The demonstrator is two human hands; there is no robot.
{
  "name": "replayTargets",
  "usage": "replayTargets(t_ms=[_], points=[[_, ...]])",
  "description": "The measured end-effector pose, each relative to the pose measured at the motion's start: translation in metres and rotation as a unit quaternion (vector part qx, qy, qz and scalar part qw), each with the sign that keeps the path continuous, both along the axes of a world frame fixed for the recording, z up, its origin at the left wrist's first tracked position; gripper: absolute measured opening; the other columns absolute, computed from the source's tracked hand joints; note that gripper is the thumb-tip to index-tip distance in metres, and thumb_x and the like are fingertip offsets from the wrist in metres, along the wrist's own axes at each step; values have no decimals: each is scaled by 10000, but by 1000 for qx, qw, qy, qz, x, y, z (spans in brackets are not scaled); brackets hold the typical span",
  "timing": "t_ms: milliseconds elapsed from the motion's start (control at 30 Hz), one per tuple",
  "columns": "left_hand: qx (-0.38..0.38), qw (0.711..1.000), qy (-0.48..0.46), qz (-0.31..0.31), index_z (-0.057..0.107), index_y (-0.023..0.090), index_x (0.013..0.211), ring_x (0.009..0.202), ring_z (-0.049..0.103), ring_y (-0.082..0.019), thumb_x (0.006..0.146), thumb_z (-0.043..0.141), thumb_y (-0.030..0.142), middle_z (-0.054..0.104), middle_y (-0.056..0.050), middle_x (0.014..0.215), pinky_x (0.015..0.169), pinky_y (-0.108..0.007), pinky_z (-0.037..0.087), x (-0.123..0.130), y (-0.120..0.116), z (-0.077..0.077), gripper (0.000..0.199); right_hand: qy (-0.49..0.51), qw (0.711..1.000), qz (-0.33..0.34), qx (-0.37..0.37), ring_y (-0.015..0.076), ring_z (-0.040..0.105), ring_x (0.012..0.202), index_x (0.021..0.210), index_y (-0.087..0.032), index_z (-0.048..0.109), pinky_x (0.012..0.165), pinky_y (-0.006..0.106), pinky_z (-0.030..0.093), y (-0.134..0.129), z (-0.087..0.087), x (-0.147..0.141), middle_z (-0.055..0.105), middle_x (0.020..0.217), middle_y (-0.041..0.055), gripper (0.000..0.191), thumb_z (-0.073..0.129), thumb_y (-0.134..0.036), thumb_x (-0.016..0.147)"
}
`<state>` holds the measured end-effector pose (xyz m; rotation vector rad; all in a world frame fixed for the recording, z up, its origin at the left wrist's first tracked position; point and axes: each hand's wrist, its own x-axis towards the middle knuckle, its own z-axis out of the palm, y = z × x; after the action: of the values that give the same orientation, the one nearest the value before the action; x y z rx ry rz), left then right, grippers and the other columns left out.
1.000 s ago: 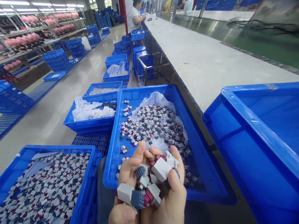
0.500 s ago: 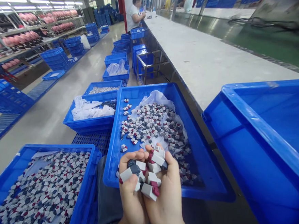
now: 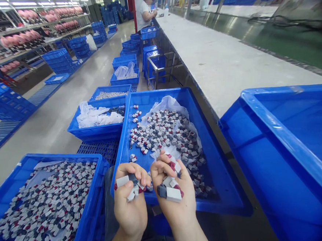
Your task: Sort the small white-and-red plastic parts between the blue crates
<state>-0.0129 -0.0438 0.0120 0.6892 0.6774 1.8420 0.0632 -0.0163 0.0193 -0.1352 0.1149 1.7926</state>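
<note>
My left hand [image 3: 130, 202] curls its fingers around a few small plastic pieces [image 3: 123, 181], white blocks with dark grey-blue and dark red parts. Apart from it on the right, my right hand [image 3: 182, 195] is cupped palm up around similar white, dark and red pieces [image 3: 173, 195]. Both hands are above the near edge of a blue crate [image 3: 223, 180]. Inside that crate, a heap of the same pieces [image 3: 162, 131] lies partly on a clear plastic bag [image 3: 167, 103].
Another blue crate [image 3: 97, 189] full of such pieces stands at lower left. A large blue bin [image 3: 269, 150] rises at right beside a long white workbench [image 3: 217, 62]. Stacked crates line the aisle [image 3: 76, 111]. A person [image 3: 145, 14] works at the bench's far end.
My hands were pressed together holding one shared pile of pieces. Now they have parted, the left hand moving left, with pieces split between them.
</note>
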Motion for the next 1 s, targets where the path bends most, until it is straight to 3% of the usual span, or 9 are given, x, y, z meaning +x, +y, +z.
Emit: replayTargets(t_ms=[133, 300, 467, 600, 700, 767, 867, 933, 1000], points=[[40, 977, 208, 12, 530, 202, 787, 613, 467, -122, 725, 461, 226, 467, 2, 699, 575, -262, 394, -9, -3, -3, 96, 100, 995, -3, 21, 5, 428, 439, 904, -132, 502, 515, 65, 442, -1, 3, 8, 436, 623, -53, 214, 290, -130, 869], [98, 870, 484, 8, 544, 221, 904, 705, 492, -143, 716, 539, 186, 514, -16, 762, 655, -275, 422, -11, -8, 4, 191, 170, 984, 29, 38, 4, 437, 454, 1084, -99, 423, 484, 50, 426, -2, 3, 17, 447, 634, -61, 252, 265, -143, 893], [155, 807, 569, -37, 537, 255, 1061, 729, 535, -177, 661, 645, 242, 552, -46, 829, 659, -317, 466, -6, -13, 13, 414, 133, 982, 59, 124, -23, 455, 480, 1119, -107, 427, 525, 10, 415, -4, 4, 27, 493, 663, -76, 290, 244, -160, 901], [91, 822, 558, -63, 590, 260, 1002, 726, 535, -167, 637, 683, 304, 544, -40, 829, 674, -304, 466, -3, -12, 13, 379, 68, 992, 25, 100, -21, 458, 463, 1062, -130, 460, 514, 18, 417, -5, 9, 26, 492, 640, -76, 252, 299, -204, 883], [-10, 906, 398, -147, 592, 257, 1012, 852, 544, -193, 657, 660, 367, 582, -51, 945, 764, -307, 457, 2, -8, -1, 378, -131, 983, -105, 71, 40, 491, 495, 971, -197, 499, 555, 150, 486, -6, 9, 13, 518, 662, -52, 201, 406, -290, 818], [-90, 959, 193, -187, 566, 264, 1065, 1001, 520, -205, 730, 567, 424, 582, -44, 1067, 881, -321, 419, 7, -6, -16, 371, -311, 925, -213, 57, 89, 524, 558, 987, -251, 492, 581, 232, 488, -6, 3, 2, 550, 707, -42, 204, 437, -296, 796], [-194, 961, -63, -187, 563, 258, 1085, 1120, 473, -175, 802, 457, 408, 591, -26, 1097, 975, -305, 362, 8, -4, -38, 337, -558, 787, -239, 113, 137, 558, 736, 1055, -278, 487, 666, 279, 458, -5, -13, -14, 585, 857, -12, 267, 465, -226, 795], [-219, 949, -130, -184, 616, 237, 1001, 1096, 500, -152, 800, 452, 387, 624, -29, 1017, 950, -257, 391, 1, -3, -49, 299, -682, 671, -200, 212, 168, 539, 880, 1054, -253, 515, 775, 326, 427, -4, -23, -23, 580, 966, 19, 266, 456, -195, 802], [-198, 958, -117, -172, 647, 233, 915, 1057, 530, -127, 816, 407, 402, 638, -26, 958, 910, -210, 419, -9, -1, -55, 310, -747, 563, -171, 308, 187, 500, 987, 1072, -234, 516, 885, 378, 368, -3, -29, -30, 567, 1041, 34, 288, 439, -171, 801]])
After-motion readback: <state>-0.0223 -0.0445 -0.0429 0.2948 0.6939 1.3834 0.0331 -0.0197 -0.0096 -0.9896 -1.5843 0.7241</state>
